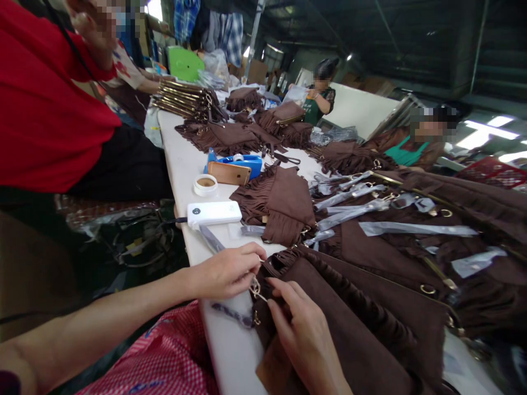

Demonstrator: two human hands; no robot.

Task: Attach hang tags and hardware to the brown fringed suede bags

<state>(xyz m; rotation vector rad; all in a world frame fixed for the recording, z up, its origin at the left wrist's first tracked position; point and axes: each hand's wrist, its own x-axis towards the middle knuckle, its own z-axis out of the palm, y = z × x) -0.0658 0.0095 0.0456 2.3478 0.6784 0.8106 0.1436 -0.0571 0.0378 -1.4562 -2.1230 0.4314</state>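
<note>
My left hand (228,271) is closed at the table edge, thumb and fingers pinched by a gold-coloured metal clasp (255,286). A short bit of thin pale string (261,297) runs from the clasp to my right hand (302,323), whose thumb and forefinger pinch its end. Another pale end shows at my left fingertips. Beneath my right hand lies a dark brown fringed bag (349,323). A strap in grey wrapping (233,314) hangs by a second gold clasp just below my left hand.
Beyond my hands are a white power bank (214,213), a roll of tape (205,185), a phone (229,173) and a blue tape dispenser (251,162). Brown bags (288,203) with wrapped straps cover the right side. Co-workers stand at the left and sit across the table.
</note>
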